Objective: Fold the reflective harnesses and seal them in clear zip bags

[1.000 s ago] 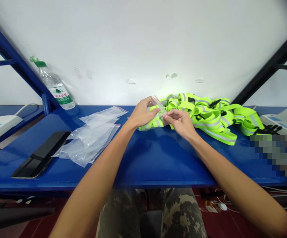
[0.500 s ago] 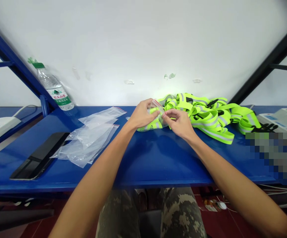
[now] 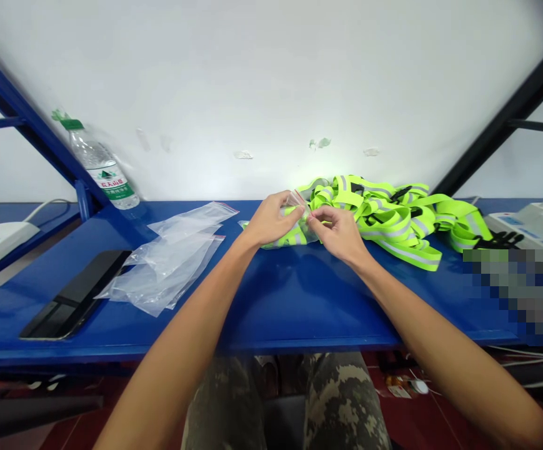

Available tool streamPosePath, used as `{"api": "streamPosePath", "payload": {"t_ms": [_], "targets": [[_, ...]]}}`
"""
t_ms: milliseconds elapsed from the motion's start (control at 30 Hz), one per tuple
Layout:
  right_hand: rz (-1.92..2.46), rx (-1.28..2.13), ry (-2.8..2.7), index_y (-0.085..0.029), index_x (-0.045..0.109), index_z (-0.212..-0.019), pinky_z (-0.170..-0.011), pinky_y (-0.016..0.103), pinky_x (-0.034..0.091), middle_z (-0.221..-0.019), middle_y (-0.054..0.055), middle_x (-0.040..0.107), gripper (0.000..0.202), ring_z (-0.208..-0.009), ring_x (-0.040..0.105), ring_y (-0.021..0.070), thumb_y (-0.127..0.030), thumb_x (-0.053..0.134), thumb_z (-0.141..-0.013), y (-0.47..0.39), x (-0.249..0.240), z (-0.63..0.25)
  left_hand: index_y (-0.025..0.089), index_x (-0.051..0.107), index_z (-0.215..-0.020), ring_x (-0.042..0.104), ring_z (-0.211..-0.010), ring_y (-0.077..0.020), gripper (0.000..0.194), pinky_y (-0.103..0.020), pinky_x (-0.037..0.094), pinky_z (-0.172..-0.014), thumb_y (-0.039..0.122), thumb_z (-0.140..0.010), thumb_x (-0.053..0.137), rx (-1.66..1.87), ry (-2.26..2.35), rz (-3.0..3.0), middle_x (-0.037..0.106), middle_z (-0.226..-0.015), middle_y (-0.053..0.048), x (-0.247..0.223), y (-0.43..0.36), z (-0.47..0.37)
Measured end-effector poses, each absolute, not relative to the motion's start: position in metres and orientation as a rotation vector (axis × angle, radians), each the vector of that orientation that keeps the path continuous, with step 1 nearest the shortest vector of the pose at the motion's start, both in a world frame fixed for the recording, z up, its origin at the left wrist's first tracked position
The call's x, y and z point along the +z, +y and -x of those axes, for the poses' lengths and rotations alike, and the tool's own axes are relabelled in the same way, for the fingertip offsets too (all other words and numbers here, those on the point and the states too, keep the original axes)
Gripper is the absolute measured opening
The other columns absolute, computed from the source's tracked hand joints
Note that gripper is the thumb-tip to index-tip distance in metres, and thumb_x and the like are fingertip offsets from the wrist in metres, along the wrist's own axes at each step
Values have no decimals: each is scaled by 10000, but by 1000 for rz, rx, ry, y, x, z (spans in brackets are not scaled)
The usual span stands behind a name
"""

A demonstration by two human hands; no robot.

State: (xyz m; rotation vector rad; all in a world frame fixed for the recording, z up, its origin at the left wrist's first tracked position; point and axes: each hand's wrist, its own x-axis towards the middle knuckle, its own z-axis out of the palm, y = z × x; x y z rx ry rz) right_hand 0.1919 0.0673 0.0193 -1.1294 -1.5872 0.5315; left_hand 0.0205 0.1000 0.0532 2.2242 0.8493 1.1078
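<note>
1. From my distant seat I see the left hand [image 3: 273, 219] clamped on a clear bag [image 3: 295, 237], thumb over its near face; the right hand [image 3: 339, 232] pinches the same bag by its upper right side, close to the red-lined edge; the two hands are near each other.
2. The bag, with yellow-green reflective strap inside, is between my view's two hands, towards the back of the blue table [image 3: 318, 312].
3. Just right of it I have a tangled heap of reflective straps [image 3: 388, 215] with black buckles; it lies near the white wall [image 3: 271, 87].
4. Leftward I find flat clear bags [image 3: 168, 256], overlapping; beside them, a dark phone [image 3: 74, 297]; behind, a green-capped bottle [image 3: 109, 175], tilted.
</note>
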Motion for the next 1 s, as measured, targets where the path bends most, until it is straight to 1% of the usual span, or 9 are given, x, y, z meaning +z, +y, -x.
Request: {"api": "streamPosePath", "payload": {"t_ms": [133, 233, 300, 467, 533, 667, 767, 833, 1000], "targets": [[1108, 504, -1575, -161, 662, -770, -538, 258, 458, -696, 42, 669, 229, -599, 599, 145, -390, 658, -771, 68, 18, -190, 149, 655, -895, 653, -896, -192, 170, -322, 501, -862, 283, -878, 553, 1133, 938, -2250, 724, -947, -60, 50, 98, -23], [1111, 498, -1613, -163, 648, -766, -542, 255, 453, -684, 35, 650, 227, -594, 579, 137, -389, 650, -787, 69, 17, -190, 160, 660, -901, 648, -936, -208, 172, -341, 499, -882, 296, -877, 558, 1128, 1023, -2251, 721, -969, -63, 48, 97, -24], [1112, 494, -1639, -170, 629, -752, -541, 250, 448, -671, 25, 631, 220, -589, 561, 130, -385, 645, -795, 70, 18, -191, 163, 649, -896, 641, -934, -201, 167, -333, 499, -882, 307, -874, 568, 1129, 998, -2222, 713, -958, -53, 48, 99, -24], [1105, 510, -1622, -172, 619, -775, -559, 253, 460, -681, 18, 627, 194, -595, 560, 128, -364, 637, -799, 70, 17, -191, 172, 548, -862, 594, -814, -151, 181, -255, 482, -729, 345, -910, 529, 1179, 871, -2048, 631, -830, -17, 47, 103, -21], [1101, 510, -1608, -168, 635, -804, -574, 259, 468, -706, 26, 644, 193, -618, 582, 136, -361, 638, -798, 70, 16, -190, 182, 521, -854, 570, -800, -145, 174, -252, 471, -730, 341, -924, 515, 1209, 828, -2081, 603, -821, -13, 46, 103, -21], [1094, 467, -1626, -165, 650, -817, -583, 268, 469, -712, 31, 657, 206, -618, 589, 142, -369, 625, -825, 70, 15, -190, 194, 529, -890, 557, -824, -150, 141, -280, 463, -808, 306, -950, 466, 1263, 850, -2198, 602, -868, -14, 43, 100, -24], [1044, 430, -1643, -170, 655, -797, -629, 277, 491, -747, 34, 675, 212, -665, 603, 150, -375, 622, -843, 69, 15, -190, 197, 524, -875, 546, -792, -145, 145, -275, 454, -793, 298, -950, 452, 1275, 949, -2211, 590, -837, -5, 43, 99, -26], [1023, 434, -1642, -172, 662, -791, -634, 280, 498, -756, 34, 682, 219, -677, 608, 154, -382, 629, -845, 69, 16, -191, 190, 525, -871, 551, -808, -144, 156, -265, 452, -789, 306, -948, 454, 1264, 933, -2207, 595, -842, -8, 45, 98, -25], [1024, 447, -1606, -172, 669, -788, -641, 292, 507, -747, 37, 681, 231, -658, 601, 152, -398, 651, -833, 69, 16, -189, 159, 595, -900, 572, -825, -157, 241, -267, 460, -770, 369, -936, 483, 1143, 928, -2234, 651, -876, -35, 49, 97, -23]]}}
